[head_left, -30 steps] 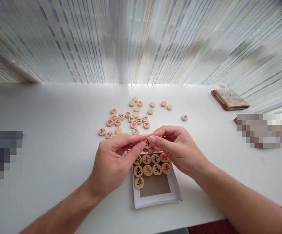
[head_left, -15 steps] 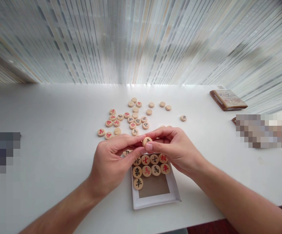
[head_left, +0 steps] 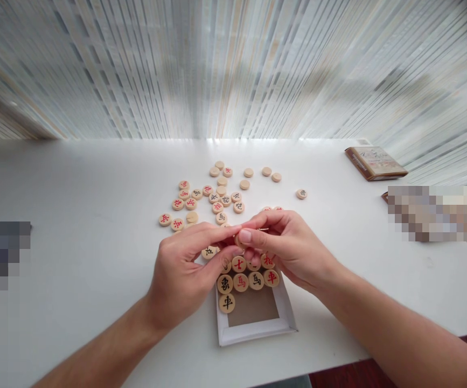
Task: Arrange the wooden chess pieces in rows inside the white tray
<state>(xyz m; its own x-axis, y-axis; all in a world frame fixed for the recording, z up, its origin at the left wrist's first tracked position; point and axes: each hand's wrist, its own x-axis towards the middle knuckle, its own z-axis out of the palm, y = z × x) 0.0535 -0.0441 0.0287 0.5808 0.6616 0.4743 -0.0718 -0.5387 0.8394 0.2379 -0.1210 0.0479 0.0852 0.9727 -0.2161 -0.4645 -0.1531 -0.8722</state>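
Above the far end of a white box tray (head_left: 257,334), my left hand (head_left: 188,269) and my right hand (head_left: 290,242) meet at the fingertips. Between them they pinch one round wooden chess piece (head_left: 239,240), its face now mostly covered by my right thumb. Rows of pieces with red and black characters lie in the tray; a black-marked piece (head_left: 227,303) is alone in the nearest visible row. My hands hide the tray's far edge. Just left of the tray sits another black-marked piece (head_left: 209,252), partly behind my left hand.
Loose pieces, such as a red-marked one (head_left: 165,219), are scattered beyond my hands on the white table (head_left: 96,215). A flat brown-edged box (head_left: 376,163) lies at the back right. Blurred-out objects are at the far left and right. Striped curtains hang behind.
My right thumb has moved over the piece, hiding its black character, and the piece has turned or shifted slightly left. The whole view has shifted a little.
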